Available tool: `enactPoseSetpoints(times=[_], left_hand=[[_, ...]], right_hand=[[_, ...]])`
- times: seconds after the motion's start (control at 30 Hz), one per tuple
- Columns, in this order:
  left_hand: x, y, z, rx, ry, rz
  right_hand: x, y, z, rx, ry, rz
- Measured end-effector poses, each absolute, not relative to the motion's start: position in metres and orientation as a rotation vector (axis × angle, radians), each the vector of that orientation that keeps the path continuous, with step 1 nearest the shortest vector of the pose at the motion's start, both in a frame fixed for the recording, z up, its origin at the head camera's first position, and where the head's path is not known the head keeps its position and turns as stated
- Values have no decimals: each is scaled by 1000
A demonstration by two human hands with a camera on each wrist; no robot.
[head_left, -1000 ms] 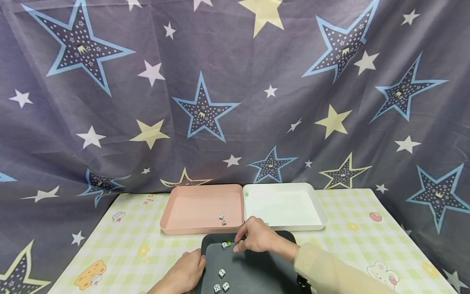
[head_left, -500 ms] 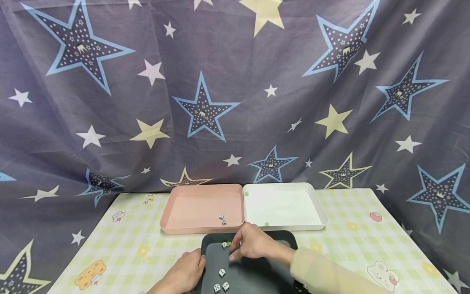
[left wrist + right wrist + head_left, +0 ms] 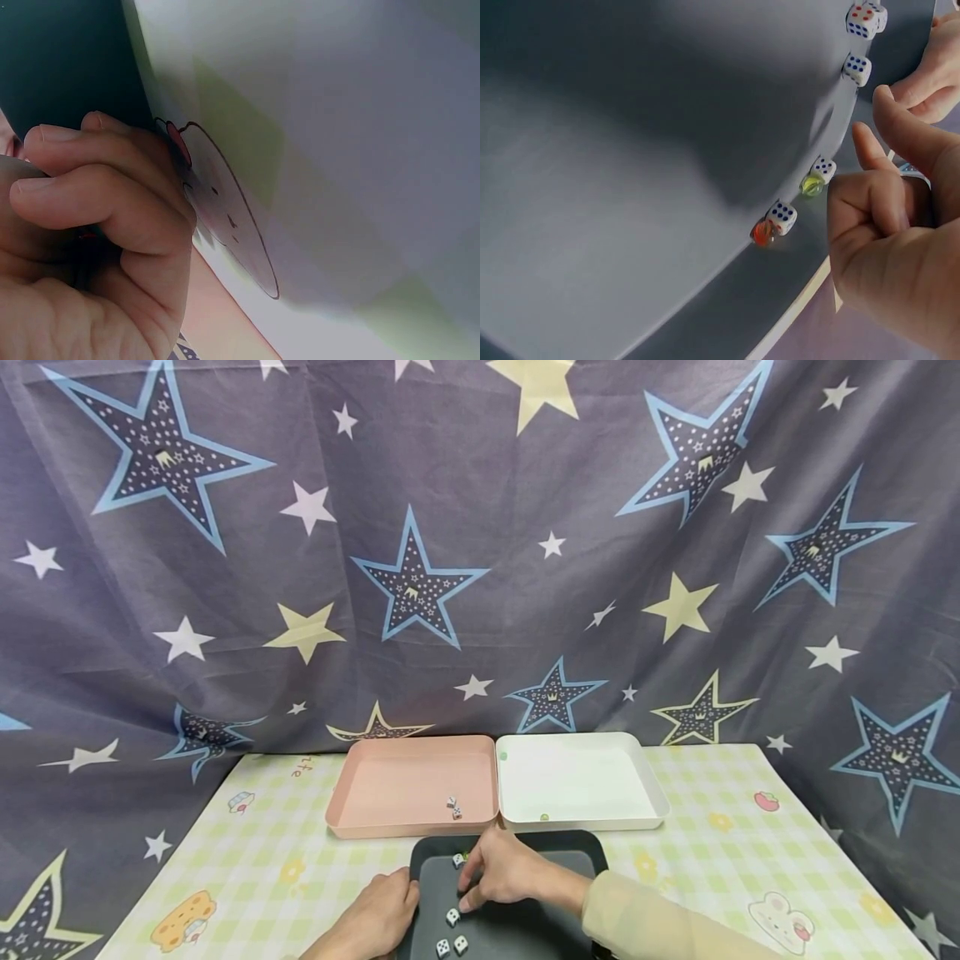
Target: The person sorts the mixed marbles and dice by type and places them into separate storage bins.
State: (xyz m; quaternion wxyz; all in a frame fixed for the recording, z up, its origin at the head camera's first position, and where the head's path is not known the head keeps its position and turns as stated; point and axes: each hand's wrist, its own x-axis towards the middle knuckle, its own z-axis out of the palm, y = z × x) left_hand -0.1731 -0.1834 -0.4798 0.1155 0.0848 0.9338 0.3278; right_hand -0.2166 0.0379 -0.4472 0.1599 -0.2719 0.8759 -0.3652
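My left hand grips the left side of a dark grey tray, its fingers curled in the left wrist view. Over that tray, my right hand reaches with thumb and index finger apart and nothing between them. Its thumb tip comes close to a white die on the tray floor. Two more dice lie nearer the front, and another die is by the far wall. In the right wrist view, a yellow-green marble and an orange marble each lie against a die.
Behind the dark tray stand a pink tray with two small dice and a white tray with a green marble near its front wall. A checked cloth covers the table; a star-patterned curtain hangs behind.
My right hand has moved left and toward the front of the dark tray, nearing the die. My left hand has stayed at the tray's side.
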Motion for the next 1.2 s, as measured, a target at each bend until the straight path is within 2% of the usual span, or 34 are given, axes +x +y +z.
enactPoseSetpoints(times=[0.27, 0.77, 1.2], left_hand=[[-174, -186, -481, 267, 2715, 982], [-181, -191, -494, 266, 2708, 976], [-173, -185, -478, 248, 2714, 975]], right_hand=[[-216, 34, -456, -888, 2513, -963], [-207, 24, -456, -804, 2554, -943], [-206, 21, -458, -816, 2560, -929]])
